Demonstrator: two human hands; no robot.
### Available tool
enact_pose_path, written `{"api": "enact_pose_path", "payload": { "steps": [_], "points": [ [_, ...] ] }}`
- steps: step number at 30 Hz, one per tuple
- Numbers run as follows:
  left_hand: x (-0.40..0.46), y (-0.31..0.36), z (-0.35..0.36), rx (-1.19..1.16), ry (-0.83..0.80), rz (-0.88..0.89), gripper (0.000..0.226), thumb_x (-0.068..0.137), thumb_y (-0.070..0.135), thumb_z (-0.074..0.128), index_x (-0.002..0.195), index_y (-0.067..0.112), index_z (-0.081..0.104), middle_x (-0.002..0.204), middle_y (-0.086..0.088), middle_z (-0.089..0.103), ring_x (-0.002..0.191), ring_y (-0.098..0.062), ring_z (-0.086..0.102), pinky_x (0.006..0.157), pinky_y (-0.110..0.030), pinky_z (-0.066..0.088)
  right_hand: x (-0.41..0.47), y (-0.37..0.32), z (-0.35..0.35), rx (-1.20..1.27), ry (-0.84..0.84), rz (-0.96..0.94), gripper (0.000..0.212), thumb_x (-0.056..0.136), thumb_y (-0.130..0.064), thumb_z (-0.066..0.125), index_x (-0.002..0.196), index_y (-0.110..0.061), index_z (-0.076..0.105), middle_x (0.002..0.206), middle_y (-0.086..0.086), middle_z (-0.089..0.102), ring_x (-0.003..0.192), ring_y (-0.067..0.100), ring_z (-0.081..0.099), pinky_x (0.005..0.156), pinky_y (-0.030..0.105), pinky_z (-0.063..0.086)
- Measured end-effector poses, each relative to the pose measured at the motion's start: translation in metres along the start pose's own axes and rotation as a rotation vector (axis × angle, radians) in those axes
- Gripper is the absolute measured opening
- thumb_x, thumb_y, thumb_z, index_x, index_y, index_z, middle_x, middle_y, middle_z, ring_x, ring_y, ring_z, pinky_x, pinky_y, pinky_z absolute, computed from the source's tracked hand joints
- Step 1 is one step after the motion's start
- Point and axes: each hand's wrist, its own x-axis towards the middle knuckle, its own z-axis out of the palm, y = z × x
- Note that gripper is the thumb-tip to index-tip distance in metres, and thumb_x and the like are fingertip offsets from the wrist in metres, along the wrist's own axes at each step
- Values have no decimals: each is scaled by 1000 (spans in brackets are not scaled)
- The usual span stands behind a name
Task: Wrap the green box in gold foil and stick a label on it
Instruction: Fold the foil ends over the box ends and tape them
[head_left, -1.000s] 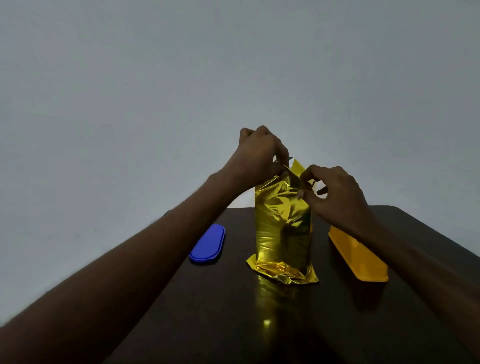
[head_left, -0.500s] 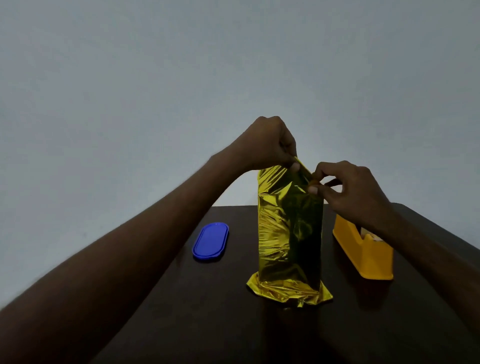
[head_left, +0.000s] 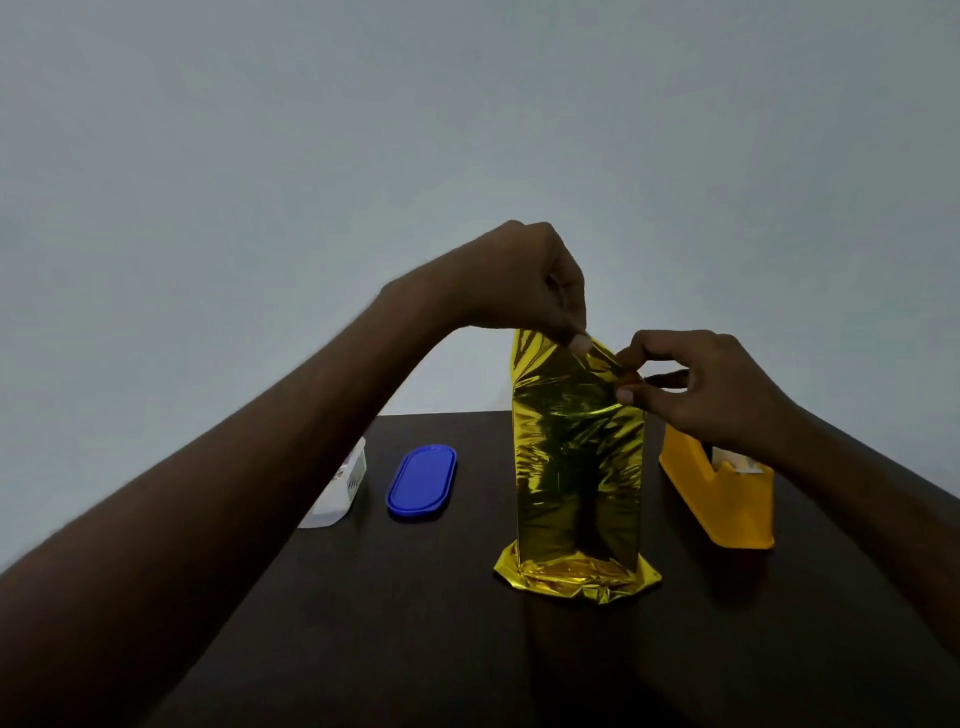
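Dark tabletop (head_left: 415, 623) carries the upright gold-foil-wrapped box (head_left: 576, 478), centre. Left hand (head_left: 524, 280) and right hand (head_left: 701, 384) pinch its loose top flap; uneven pulling could tear the foil.

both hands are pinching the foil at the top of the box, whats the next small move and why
Probably fold the loose top flap down flat over the box's upper end. The gold foil already sheathes the upright box, but its top edge still stands up, crumpled, pinched between the left hand and right hand. The yellow tape dispenser stands beside the box, ready to seal the flap.
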Motion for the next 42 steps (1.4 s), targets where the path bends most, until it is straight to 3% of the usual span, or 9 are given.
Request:
{"api": "enact_pose_path", "payload": {
  "steps": [5,8,12,16,20,24,29,33,42],
  "points": [
    [2,-3,15,154,-44,-12,31,72,36,84,96,18,76,97,7,69,97,-9,59,67,-17,37,-1,-4,0,9,23,-8,1,88,-15,70,88,-15,71,89,-3,73,90,11,67,76,17,56],
    [-1,0,9,130,21,6,23,77,34,81,93,18,77,86,11,64,78,-1,54,58,-1,30,0,-6,0,34,77,10,24,95,-28,62,87,-8,73,85,10,72,84,20,66,77,34,55],
    [-12,-7,-3,-39,160,-6,16,82,36,75,87,20,77,86,7,74,82,-1,62,68,-5,42,2,-7,0,114,78,79,55,92,-57,50,84,-8,75,81,15,71,81,26,69,79,54,54],
    [-20,-35,0,-53,254,-125,10,86,25,72,92,19,76,88,3,74,84,-6,66,77,-19,50,6,-6,2,196,100,164,46,98,-43,54,86,-5,76,84,13,74,83,19,71,81,45,60],
    [-28,-60,28,-169,35,-257,9,87,18,70,92,16,77,86,-6,75,79,-15,71,79,-30,59,9,-7,1,221,84,172,40,99,-29,54,85,2,74,86,24,70,85,32,69,79,39,61],
    [-29,-56,62,-355,145,-229,6,87,19,71,85,18,77,81,-4,75,77,-16,70,69,-22,58,9,-9,3,134,55,115,48,95,-40,59,71,1,62,69,22,59,74,39,62,75,55,56],
    [-24,-53,79,-354,256,-218,5,83,23,75,85,20,79,62,17,66,58,1,61,55,-4,39,6,-11,2,75,40,70,31,92,-29,66,70,-8,64,72,6,66,77,19,63,77,36,49],
    [-20,-52,82,-312,248,-195,8,85,24,73,90,22,79,69,20,65,63,13,57,56,-3,35,5,-12,2,87,15,90,22,92,-21,67,71,-16,65,77,2,69,82,11,64,79,29,45],
    [-18,-52,83,-327,226,-199,15,87,18,68,98,21,78,82,12,69,65,7,59,60,-8,39,-2,-25,-2,95,-31,118,24,80,-35,56,98,-26,68,101,-13,70,96,2,63,82,22,46]
  ]
}}
